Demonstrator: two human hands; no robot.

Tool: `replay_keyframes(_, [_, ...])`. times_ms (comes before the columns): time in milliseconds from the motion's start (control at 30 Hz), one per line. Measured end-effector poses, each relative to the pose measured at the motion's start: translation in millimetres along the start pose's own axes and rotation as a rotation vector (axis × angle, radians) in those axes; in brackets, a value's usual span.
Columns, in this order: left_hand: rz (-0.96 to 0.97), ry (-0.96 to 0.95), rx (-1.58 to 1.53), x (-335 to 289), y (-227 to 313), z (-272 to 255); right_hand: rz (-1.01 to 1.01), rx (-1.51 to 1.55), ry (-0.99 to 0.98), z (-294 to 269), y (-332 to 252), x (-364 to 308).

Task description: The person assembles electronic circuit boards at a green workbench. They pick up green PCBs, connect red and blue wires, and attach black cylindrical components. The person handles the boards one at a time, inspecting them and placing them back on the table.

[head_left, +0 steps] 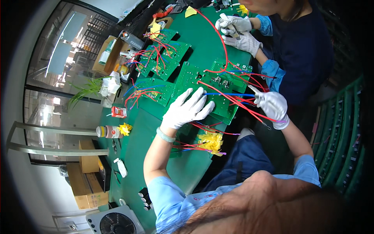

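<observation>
My left hand (pixel 189 109), in a white glove, lies with fingers stretched out on a green circuit board (pixel 187 78). My right hand (pixel 272 106), also gloved, is closed at the board's right side, around a blue wire (pixel 230 94) and, it appears, red wires (pixel 233 100) that run from the board. One finger of that hand points up and left. More boards overlap under and beside this one, with components (pixel 222 81) on the upper right one. A long red cable (pixel 221 37) arches up from the boards.
Several wired boards (pixel 165 64) lie farther off on the green table (pixel 142 132). Yellow tape pieces (pixel 210 142) hang near the front edge. Across from me, a co-worker's gloved hands (pixel 239 33) hold something small. A fan (pixel 117 223), a jar (pixel 113 132) and a plant (pixel 87 91) stand left.
</observation>
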State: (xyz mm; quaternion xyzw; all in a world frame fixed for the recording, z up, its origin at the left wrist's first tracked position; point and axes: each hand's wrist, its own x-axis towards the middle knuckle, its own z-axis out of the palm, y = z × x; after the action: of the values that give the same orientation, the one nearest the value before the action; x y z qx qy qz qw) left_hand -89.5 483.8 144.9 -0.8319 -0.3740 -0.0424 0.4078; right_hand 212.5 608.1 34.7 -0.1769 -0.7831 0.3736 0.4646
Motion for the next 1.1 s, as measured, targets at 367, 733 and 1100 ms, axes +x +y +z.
replay_keyframes(367, [0.129, -0.164, 0.155, -5.4, 0.9, -5.6, 0.328, 0.482, 0.097, 35.5, -50.2, 55.2])
replay_keyframes(733, [-0.186, -0.104, 0.227, -45.1, 0.7, -10.4, 0.425, 0.633, 0.179, 36.6, -46.6, 92.2])
replay_keyframes(1100, [-0.026, -0.023, 0.284, -39.6, -0.5, -1.0, 0.092, 0.457, 0.221, 29.8, -77.4, 100.5])
